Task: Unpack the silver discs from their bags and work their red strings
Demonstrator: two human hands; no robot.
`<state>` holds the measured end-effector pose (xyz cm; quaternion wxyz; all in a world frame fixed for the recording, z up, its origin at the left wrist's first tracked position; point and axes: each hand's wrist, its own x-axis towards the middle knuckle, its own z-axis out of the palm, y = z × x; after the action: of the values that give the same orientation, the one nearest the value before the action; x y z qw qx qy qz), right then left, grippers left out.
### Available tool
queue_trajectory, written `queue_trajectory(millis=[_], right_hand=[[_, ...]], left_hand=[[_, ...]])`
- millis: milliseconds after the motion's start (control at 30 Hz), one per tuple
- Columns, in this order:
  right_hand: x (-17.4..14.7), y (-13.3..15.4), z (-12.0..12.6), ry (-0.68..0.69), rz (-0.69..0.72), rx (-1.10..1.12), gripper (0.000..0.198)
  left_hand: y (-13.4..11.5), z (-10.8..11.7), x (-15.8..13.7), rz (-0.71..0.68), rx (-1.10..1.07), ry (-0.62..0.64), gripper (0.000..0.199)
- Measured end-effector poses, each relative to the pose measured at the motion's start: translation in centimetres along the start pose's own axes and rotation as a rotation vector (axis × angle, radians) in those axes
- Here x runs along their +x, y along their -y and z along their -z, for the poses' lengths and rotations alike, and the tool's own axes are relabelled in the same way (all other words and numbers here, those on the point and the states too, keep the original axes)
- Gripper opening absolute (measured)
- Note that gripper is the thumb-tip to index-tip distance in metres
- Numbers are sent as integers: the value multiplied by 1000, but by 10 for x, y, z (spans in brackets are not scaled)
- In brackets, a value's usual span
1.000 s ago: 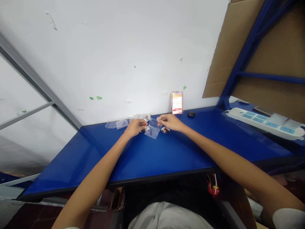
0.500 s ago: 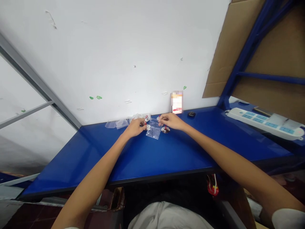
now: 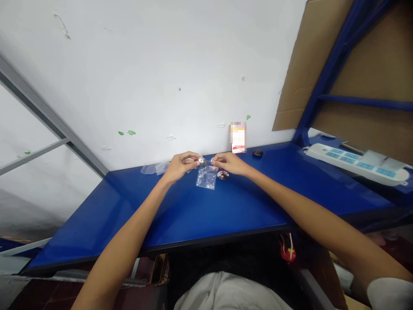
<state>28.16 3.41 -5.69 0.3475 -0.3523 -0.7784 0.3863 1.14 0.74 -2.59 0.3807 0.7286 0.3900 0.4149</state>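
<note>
My left hand (image 3: 181, 166) has its thumb and fingers closed on a shiny metal disc (image 3: 203, 162) with a bit of red on it. A clear plastic bag (image 3: 206, 180) hangs just below the disc, its lower part at the blue table's surface. My right hand (image 3: 228, 162) pinches the upper right part of this bag. I cannot tell whether the disc is inside the bag's mouth or just against it. Below the right hand's fingers, another shiny disc (image 3: 223, 175) with a red part lies on the table.
Several clear plastic bags (image 3: 155, 168) lie left of my left hand. A small printed card or box (image 3: 238, 138) leans on the wall. A small black object (image 3: 257, 153) and a white power strip (image 3: 355, 163) are on the right. The blue table (image 3: 206, 219) ends at a dark front edge.
My left hand has picked up a disc and brought it to the bag's upper part. My right hand still pinches the bag, nearly in the same place.
</note>
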Motion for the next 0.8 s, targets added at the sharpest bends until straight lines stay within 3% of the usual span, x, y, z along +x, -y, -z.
queue_trajectory(millis=[200,467,800], right_hand=[[0,0,-4,-1,38,-10,18],[-1,9,-2,-17,89,-4,25],[-5,17,-1,-86,178,-219,28]], left_hand=[[-7,-14,-5,-86,48,36,26],[-10,-19,-6,-189,347,-76,16],[-1,-19,-4,-258,441,-24,14]])
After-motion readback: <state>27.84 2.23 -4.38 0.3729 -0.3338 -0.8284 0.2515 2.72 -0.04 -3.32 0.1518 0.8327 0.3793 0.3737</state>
